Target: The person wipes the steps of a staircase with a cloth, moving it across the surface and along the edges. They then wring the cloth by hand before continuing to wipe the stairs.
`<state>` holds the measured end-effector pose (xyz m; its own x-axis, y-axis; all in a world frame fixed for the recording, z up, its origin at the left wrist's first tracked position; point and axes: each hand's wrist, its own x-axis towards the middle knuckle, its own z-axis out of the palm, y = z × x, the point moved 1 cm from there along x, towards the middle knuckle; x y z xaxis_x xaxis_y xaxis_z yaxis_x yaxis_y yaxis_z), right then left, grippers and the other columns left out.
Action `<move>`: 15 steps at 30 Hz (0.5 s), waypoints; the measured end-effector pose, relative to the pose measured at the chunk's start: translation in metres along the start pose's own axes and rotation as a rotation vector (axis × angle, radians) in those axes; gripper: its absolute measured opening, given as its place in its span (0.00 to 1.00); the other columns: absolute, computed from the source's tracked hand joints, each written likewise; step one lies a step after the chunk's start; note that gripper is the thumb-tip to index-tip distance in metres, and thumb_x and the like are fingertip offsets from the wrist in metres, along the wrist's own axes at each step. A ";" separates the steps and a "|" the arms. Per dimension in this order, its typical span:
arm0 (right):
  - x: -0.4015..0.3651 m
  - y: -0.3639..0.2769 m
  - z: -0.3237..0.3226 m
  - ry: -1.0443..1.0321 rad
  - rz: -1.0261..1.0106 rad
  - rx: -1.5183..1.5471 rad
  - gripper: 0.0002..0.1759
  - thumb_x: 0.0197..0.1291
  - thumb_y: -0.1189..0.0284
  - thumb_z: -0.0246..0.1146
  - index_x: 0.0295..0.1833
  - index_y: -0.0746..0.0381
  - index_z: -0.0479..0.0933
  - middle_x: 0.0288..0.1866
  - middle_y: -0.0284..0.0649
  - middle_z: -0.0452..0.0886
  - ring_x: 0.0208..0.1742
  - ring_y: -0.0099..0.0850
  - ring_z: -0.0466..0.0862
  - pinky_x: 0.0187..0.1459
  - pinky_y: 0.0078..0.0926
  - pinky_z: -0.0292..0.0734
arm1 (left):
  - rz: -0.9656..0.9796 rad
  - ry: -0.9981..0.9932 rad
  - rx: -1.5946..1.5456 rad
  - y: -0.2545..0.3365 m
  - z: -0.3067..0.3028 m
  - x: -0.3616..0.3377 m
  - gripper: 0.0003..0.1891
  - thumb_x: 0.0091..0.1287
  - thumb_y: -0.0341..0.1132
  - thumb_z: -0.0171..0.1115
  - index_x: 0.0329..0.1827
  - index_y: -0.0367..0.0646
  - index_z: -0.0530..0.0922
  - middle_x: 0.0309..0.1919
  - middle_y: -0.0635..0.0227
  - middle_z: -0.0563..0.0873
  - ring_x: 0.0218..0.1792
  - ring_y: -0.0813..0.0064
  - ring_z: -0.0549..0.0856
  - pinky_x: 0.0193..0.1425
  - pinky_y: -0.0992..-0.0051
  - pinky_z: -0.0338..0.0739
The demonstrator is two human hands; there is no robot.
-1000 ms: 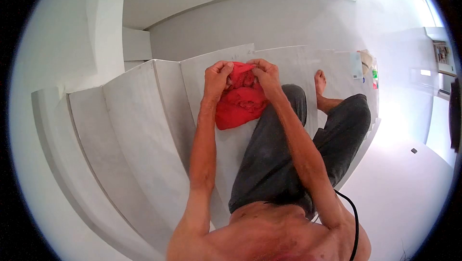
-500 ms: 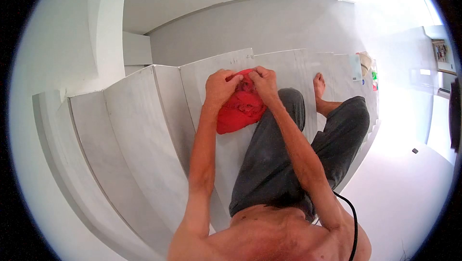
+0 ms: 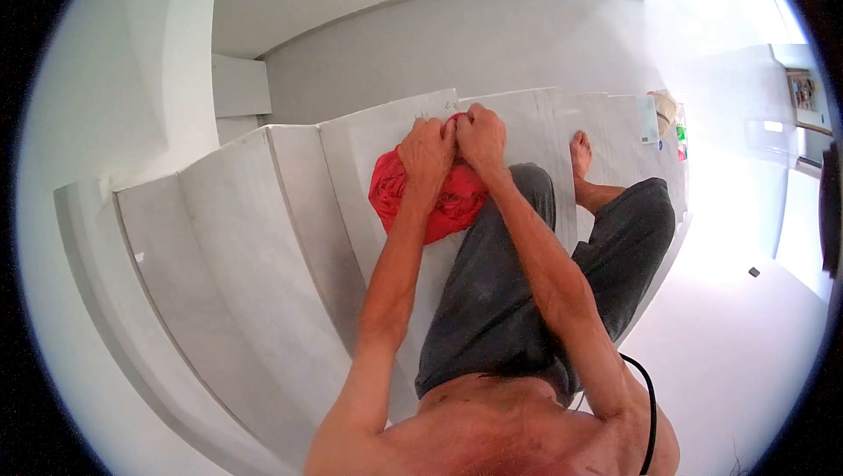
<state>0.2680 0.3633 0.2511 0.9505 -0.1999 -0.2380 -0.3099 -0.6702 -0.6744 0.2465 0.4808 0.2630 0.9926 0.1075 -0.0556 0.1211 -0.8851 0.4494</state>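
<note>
A crumpled red bag with dark markings lies on a pale stair tread, beside the knee of the grey trousers. My left hand is closed on its upper edge, the fingers bunched together. Right against it, my right hand pinches the same edge, with the knuckles nearly touching those of the left. The gathered material between the fingertips is mostly hidden by the hands. Whatever the bag may hold inside cannot be made out.
Pale steps run along the left beside a white wall. My bare foot rests on a tread to the right. Beyond it are a pale blue card-like sheet and a beige item. A black cable hangs by my right arm.
My left hand has moved right, beside my right hand, which is slightly higher. The bag's rim has been drawn together, and its body now spreads further left under my left wrist.
</note>
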 end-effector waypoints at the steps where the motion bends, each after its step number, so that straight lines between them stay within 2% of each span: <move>1: 0.004 -0.003 0.003 0.023 -0.021 -0.013 0.15 0.63 0.62 0.62 0.36 0.65 0.79 0.38 0.58 0.85 0.43 0.61 0.84 0.46 0.58 0.77 | -0.010 0.040 0.005 0.001 0.004 0.000 0.18 0.71 0.49 0.62 0.31 0.42 0.82 0.34 0.56 0.84 0.37 0.48 0.86 0.39 0.49 0.78; 7: 0.019 -0.019 -0.002 0.009 -0.037 -0.074 0.14 0.63 0.64 0.61 0.37 0.65 0.80 0.36 0.58 0.85 0.42 0.61 0.85 0.44 0.57 0.78 | -0.155 0.054 -0.012 0.007 0.010 0.013 0.20 0.73 0.51 0.59 0.34 0.43 0.83 0.36 0.54 0.85 0.38 0.47 0.86 0.40 0.48 0.78; 11: 0.006 0.000 0.005 0.076 -0.099 -0.009 0.13 0.60 0.67 0.61 0.32 0.68 0.78 0.32 0.61 0.83 0.38 0.62 0.83 0.41 0.56 0.76 | -0.141 0.035 -0.041 0.010 0.007 0.005 0.20 0.74 0.51 0.58 0.35 0.43 0.82 0.37 0.53 0.85 0.39 0.46 0.86 0.40 0.47 0.78; 15: 0.009 -0.003 0.005 0.045 -0.075 -0.065 0.14 0.62 0.65 0.61 0.34 0.68 0.78 0.33 0.61 0.83 0.39 0.62 0.84 0.42 0.56 0.77 | -0.148 0.047 -0.058 0.010 0.009 -0.005 0.22 0.75 0.53 0.56 0.34 0.42 0.82 0.37 0.52 0.86 0.39 0.45 0.86 0.41 0.48 0.78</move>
<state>0.2772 0.3670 0.2477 0.9715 -0.1786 -0.1558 -0.2370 -0.7289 -0.6423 0.2426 0.4679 0.2600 0.9626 0.2575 -0.0838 0.2648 -0.8303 0.4903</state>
